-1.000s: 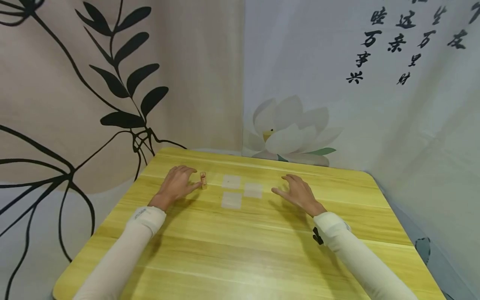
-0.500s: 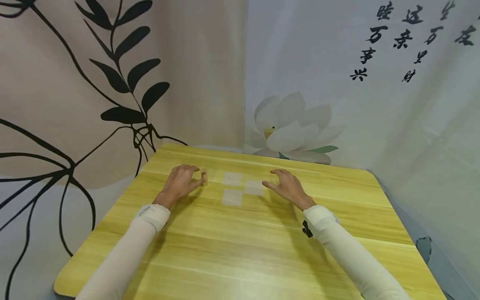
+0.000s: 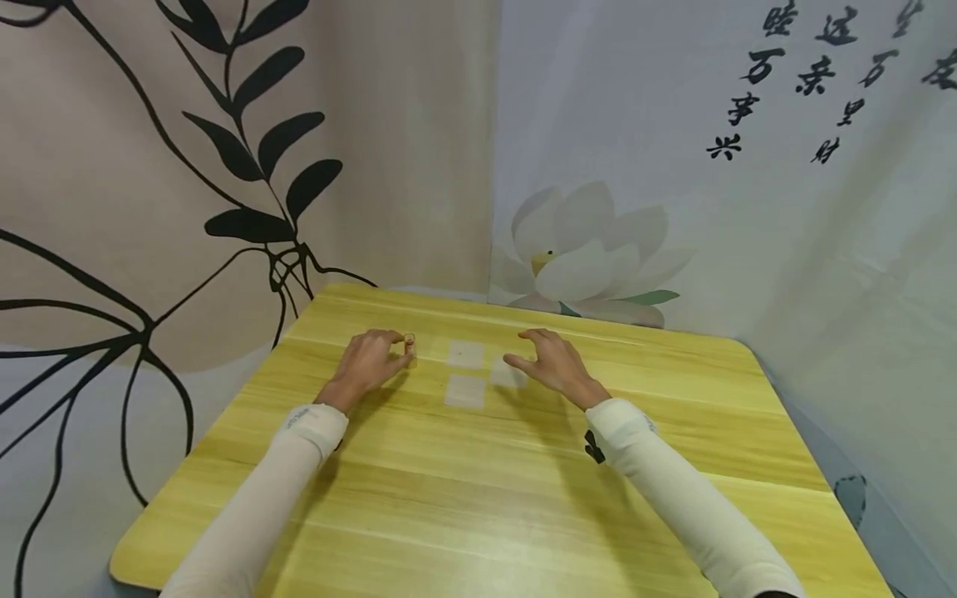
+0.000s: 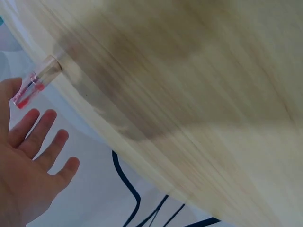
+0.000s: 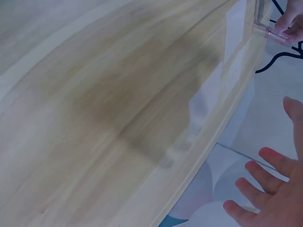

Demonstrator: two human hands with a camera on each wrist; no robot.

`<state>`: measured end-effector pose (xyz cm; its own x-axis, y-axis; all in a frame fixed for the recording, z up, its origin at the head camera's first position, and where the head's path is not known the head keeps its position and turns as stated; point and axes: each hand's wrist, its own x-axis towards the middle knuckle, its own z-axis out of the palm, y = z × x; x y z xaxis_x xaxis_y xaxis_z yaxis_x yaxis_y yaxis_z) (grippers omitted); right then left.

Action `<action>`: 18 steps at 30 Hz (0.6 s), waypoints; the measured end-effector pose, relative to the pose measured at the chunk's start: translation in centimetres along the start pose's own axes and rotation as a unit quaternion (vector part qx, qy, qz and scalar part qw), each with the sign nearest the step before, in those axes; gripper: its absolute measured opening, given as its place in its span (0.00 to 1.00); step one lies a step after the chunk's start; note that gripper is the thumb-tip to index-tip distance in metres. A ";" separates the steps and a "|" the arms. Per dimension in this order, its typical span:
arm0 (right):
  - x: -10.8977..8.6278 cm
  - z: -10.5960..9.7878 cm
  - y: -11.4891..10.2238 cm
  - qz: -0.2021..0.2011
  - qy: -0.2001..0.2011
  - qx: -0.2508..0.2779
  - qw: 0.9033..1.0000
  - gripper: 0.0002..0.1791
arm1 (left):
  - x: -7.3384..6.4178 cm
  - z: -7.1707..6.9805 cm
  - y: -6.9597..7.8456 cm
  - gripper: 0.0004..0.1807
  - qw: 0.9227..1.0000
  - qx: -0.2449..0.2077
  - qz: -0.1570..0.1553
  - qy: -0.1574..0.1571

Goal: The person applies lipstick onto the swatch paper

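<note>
1 small clear tube with pink-red contents and a gold-toned end stands upright, gold end down, towards the far left of a yellow wood-grain table with rounded corners. A bare left hand is just to the left of it, thumb and index finger to either side of its upper part. The fingers are parted and loosely bent; whether the thumb touches the tube I cannot tell.

To the right of the tube lie 3 pale, thin, square sheets: 1 at the far left of the group, 1 at the near left and 1 at the right. A bare right hand hovers beside the right sheet, its thumb overlapping that sheet in the head view. Its fingers are spread and hold nothing, and its shadow falls on the tabletop.

Both forearms are in white sleeves, with a small black object by the right cuff. Beyond the table's far edge hang a beige cloth printed with black leaves and, to its right, a whitish cloth with a lotus and black characters.
</note>
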<state>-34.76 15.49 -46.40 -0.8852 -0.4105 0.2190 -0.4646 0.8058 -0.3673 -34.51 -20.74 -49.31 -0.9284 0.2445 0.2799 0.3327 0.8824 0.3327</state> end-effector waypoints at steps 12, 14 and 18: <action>0.6 0.7 -1.2 0.004 -0.018 -0.004 1.000 0.40 | 0.2 0.6 0.4 0.16 1.000 -0.001 -0.012 -0.001; 0.7 0.9 -1.3 0.007 -0.022 -0.007 1.000 0.40 | 0.1 0.7 0.5 0.15 1.000 -0.004 -0.018 -0.005; 0.9 0.8 -1.5 0.002 -0.017 -0.007 1.000 0.39 | 0.3 0.8 0.7 0.14 1.000 -0.007 -0.022 -0.013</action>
<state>-34.89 13.55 -46.37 -0.8876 -0.4210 0.1869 -0.4606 0.8137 -0.3547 -34.64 -19.73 -49.67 -0.9463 0.2162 0.2404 0.2933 0.8869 0.3568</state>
